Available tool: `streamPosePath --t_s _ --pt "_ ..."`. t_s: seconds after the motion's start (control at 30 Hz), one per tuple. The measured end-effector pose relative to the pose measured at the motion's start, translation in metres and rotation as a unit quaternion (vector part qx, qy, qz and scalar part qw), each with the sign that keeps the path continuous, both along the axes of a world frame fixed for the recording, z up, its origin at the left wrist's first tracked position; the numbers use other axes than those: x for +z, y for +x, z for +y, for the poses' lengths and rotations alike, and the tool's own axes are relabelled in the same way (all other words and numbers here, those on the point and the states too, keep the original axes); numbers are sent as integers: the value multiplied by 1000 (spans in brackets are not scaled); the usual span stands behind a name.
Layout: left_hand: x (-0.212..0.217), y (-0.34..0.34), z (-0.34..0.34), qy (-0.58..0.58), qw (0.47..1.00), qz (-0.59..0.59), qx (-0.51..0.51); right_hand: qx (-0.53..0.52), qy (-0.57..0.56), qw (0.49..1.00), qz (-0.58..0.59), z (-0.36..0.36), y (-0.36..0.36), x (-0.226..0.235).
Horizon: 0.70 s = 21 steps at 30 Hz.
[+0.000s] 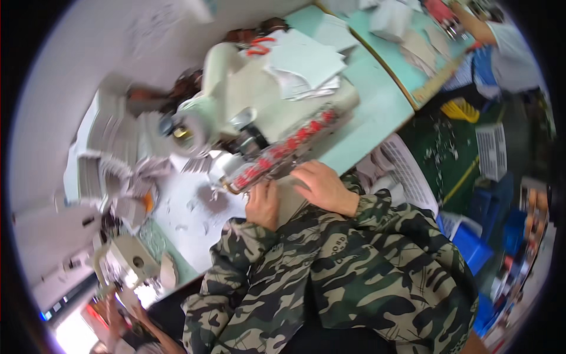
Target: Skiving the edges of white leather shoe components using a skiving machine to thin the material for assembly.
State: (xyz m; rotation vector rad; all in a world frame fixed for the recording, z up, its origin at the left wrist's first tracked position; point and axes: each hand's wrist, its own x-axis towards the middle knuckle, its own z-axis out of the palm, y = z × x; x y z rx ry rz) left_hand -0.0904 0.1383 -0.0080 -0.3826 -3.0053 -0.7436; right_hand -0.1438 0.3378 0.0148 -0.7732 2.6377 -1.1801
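A pale, flat, cloth-like piece [288,200] lies between my hands, against the front of a cream sewing machine [250,97]. My left hand [263,205] has its fingers pressed together on the piece's left side, the tips close under the machine's arm. From the right, my right hand [325,189] reaches over the piece with bent fingers and grips its edge. A strip with red markings [283,150] runs along the machine arm just beyond my fingertips. The needle area is hidden, and blur hides fine detail.
White cut pieces [306,59] lie on top of the machine, with orange-handled scissors [260,46] beside them. Stacked pale pieces [109,130] stand at left. A white basket [407,171] sits at my right, a blue bin [471,248] beyond. Other people work at lower left and upper right.
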Motion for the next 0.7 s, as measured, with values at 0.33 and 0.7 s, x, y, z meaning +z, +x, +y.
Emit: streamPosePath --t_s 0.33,0.7 --pt "72 -60 -79 188 956 -224 -9 74 -118 979 -146 -48 -43 31" --pt "53 -112 -111 166 947 -273 15 197 201 958 61 -75 -133 54"
